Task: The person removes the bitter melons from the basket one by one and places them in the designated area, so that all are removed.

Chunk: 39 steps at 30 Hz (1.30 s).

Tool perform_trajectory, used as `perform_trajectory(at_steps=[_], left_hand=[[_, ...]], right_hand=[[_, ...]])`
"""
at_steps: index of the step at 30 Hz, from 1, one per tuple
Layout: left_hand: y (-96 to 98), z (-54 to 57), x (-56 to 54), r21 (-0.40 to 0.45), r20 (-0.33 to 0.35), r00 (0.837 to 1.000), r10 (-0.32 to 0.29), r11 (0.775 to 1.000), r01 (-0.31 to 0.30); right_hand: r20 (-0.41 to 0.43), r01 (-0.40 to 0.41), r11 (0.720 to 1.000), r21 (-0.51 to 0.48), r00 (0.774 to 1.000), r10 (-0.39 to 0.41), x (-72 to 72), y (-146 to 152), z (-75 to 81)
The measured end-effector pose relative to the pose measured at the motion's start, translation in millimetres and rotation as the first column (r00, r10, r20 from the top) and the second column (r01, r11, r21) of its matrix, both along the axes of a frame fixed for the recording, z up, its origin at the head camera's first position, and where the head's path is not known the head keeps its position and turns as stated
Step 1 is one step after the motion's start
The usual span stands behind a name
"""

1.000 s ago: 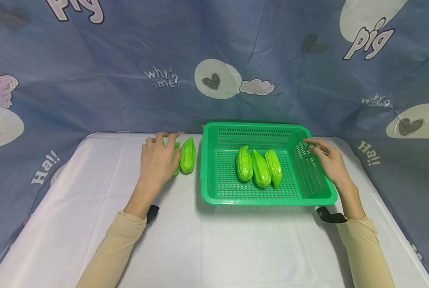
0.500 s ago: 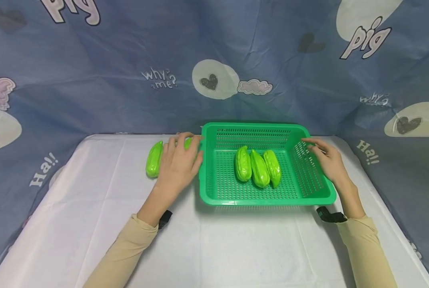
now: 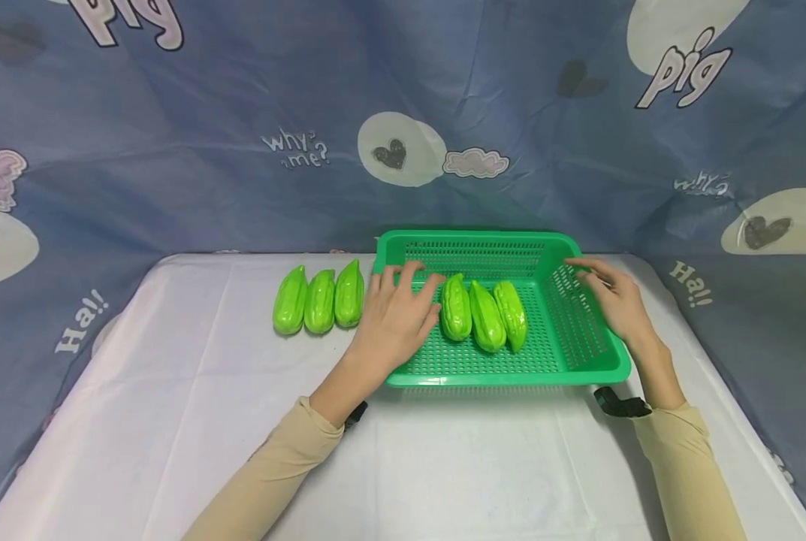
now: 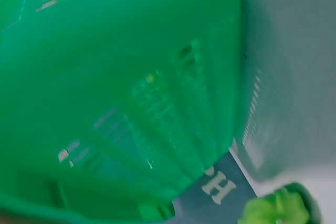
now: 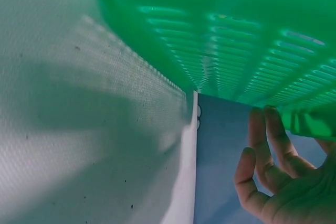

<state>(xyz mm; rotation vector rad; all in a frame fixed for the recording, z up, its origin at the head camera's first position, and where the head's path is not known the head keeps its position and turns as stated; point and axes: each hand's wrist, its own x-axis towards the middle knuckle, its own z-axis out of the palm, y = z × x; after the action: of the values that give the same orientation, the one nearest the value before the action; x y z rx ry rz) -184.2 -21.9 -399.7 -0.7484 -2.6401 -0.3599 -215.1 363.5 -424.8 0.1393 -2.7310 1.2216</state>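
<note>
A green plastic basket (image 3: 507,379) holds three shiny, ridged green bitter melons, which look like toys; the middle one (image 3: 487,319) lies between the left one (image 3: 457,309) and the right one (image 3: 511,315). My left hand (image 3: 397,312) hovers over the basket's left side, fingers loosely bent beside the left melon, with nothing seen in them. On the table, left of the basket, three more bitter melons (image 3: 319,303) lie in a row. At the basket's right rim is my right hand (image 3: 617,304), fingers relaxed; in the right wrist view several fingertips (image 5: 270,111) are near the rim's outside.
A white cloth (image 3: 470,466) covers the table. Behind it hangs a blue printed curtain (image 3: 240,188), which also runs down both sides. Black wrist cameras sit on both wrists, the right one (image 3: 621,403) near the basket's front corner.
My left hand has moved right, from above the row of bitter melons on the table to over the basket, uncovering all three. My right hand stays at the rim.
</note>
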Motion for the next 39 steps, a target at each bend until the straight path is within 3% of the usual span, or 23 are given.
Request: perform_trajectory(at_steps=[12, 18, 27, 39], left_hand=[[21.0, -6.3, -1.7, -0.099, 0.132, 0.991, 0.002, 0.995, 0.012], [29.3, -9.2, -3.4, -0.158, 0.247, 0.969, 0.02, 0.987, 0.02], [34.9, -9.5, -1.0, -0.228, 0.341, 0.94, 0.023, 0.972, 0.059], [34.9, -11.5, -1.8, -0.233, 0.321, 0.947, 0.011, 0.97, 0.067]], right_hand=[[0.003, -0.007, 1.0, -0.008, 1.0, 0.007, -2.5, -2.0, 0.7], [0.009, -0.01, 1.0, -0.01, 1.0, 0.01, -0.9, -1.4, -1.1], [0.003, 0.002, 1.0, 0.004, 1.0, -0.002, -0.2, -0.4, -0.7], [-0.001, 0.01, 1.0, -0.006, 1.0, -0.01, 0.1, 0.2, -1.2]])
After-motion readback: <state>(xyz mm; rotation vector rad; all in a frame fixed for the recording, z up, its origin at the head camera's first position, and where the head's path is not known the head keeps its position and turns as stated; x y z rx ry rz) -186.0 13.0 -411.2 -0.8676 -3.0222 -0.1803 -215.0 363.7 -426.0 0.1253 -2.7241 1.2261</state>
